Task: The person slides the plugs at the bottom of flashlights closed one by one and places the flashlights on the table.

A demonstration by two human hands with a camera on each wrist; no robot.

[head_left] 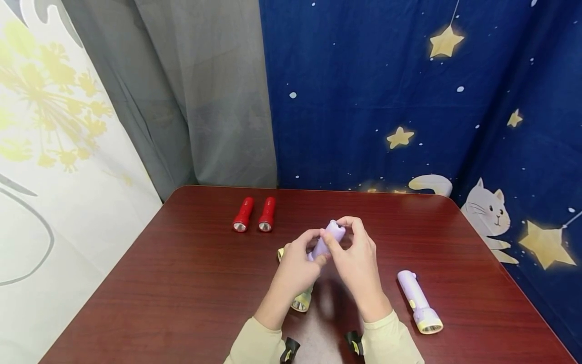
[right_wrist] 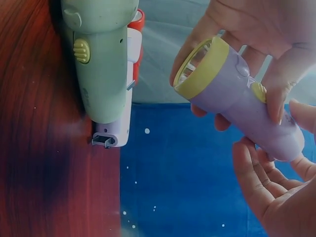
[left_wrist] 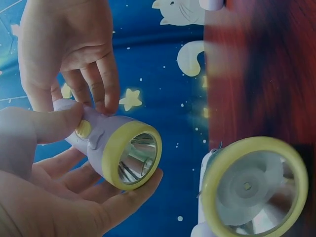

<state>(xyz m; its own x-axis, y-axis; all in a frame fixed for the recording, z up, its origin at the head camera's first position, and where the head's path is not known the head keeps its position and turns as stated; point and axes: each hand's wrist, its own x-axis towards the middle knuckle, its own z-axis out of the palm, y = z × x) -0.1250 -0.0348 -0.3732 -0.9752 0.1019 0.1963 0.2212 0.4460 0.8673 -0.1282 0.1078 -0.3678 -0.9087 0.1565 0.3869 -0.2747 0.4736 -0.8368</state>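
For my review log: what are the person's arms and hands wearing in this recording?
Both hands, the left hand and right hand, are bare, with no gloves or rings in view. Each arm has a long pale yellow-green sleeve ending at the wrist. A black strap with yellow marks sits under each cuff.

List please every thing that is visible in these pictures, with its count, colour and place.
held torch: 1, lilac with yellow lens ring, lifted above the table centre, gripped by both hands
lying lilac torch: 1, lilac and yellow, on the table to the right
green torch: 1, pale green and yellow, on the table, partly hidden under the left hand
red torches: 2, red, side by side at the far left of the table
table: 1, dark red wood
curtains: grey, white floral, and blue with stars and a cat, behind
left hand: grips the lens end
right hand: holds the tail end
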